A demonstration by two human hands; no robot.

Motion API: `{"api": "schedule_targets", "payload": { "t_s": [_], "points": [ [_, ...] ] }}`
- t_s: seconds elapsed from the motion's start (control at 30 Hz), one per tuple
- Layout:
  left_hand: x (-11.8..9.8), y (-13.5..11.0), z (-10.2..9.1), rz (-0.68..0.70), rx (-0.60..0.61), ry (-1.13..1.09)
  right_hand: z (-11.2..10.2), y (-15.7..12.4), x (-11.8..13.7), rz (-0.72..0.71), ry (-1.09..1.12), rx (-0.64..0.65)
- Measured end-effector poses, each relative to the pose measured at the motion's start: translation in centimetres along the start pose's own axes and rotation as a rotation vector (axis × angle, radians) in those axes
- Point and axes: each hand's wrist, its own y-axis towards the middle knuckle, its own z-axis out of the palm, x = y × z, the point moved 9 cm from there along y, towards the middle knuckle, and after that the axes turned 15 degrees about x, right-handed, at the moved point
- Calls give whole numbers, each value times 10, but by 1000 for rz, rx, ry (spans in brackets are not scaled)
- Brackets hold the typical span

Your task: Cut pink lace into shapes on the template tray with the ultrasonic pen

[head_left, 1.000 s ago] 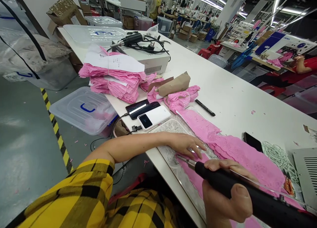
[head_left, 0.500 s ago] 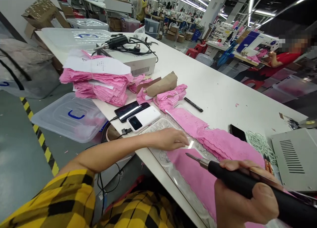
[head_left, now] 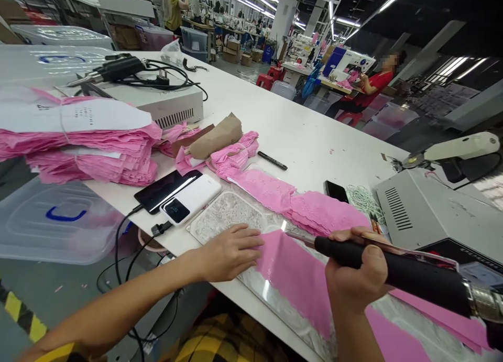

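Cloth: pink piece (head_left: 294, 278) lying flat on the clear plate (head_left: 228, 215), near side, between my hands; pink strips (head_left: 326, 211) piled just beyond it.
Right hand (head_left: 357, 278): clamped round the black tool (head_left: 424, 277), thumb and fingers closed on it.
Left hand (head_left: 233, 252): fingers close together over the cloth's left end, not pinching anything I can see.
Tip (head_left: 302, 238): by the far left corner, can't tell from here if it's touching. Looks like the lining-up step imo.
Next move: calls for a steady tip, left fingers well clear.
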Motion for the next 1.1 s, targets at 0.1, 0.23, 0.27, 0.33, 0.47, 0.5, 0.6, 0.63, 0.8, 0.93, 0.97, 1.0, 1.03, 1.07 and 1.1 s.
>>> {"api": "schedule_targets", "payload": {
  "t_s": [0.1,0.23,0.27,0.33,0.47,0.5,0.6,0.63,0.8,0.93,0.97,1.0,1.03,1.07,1.1],
  "points": [
    [0,-7,-7,-1,-71,21,5,-1,-5,2,6,33],
    [1,-20,-16,-23,-116,27,9,-1,-9,-16,-9,82],
    [2,-22,-17,-30,-116,24,9,-1,-10,-14,-11,89],
    [3,-26,-19,-37,-113,13,9,-1,-11,-13,-19,95],
    [4,-28,-18,-43,-105,0,10,0,-10,-18,-33,94],
    [4,-27,-17,-44,-101,2,11,0,-10,-13,-32,92],
    [4,-27,-15,-50,-85,7,11,0,-11,-10,-39,98],
    [4,-27,-15,-51,-84,7,12,0,-10,-15,-44,102],
    [4,-27,-16,-52,-92,8,13,1,-9,-14,-46,108],
    [2,-29,-19,-55,-97,14,17,0,-8,28,-11,94],
    [2,-30,-19,-58,-98,17,19,-1,-7,38,-4,105],
    [2,-31,-20,-62,-99,20,21,-2,-7,48,1,120],
    [2,-31,-20,-65,-100,22,23,-3,-6,54,5,132],
    [2,-32,-21,-65,-102,24,25,-4,-7,59,9,141],
    [1,-33,-22,-62,-105,24,26,-5,-7,65,14,145]
  ]
}}
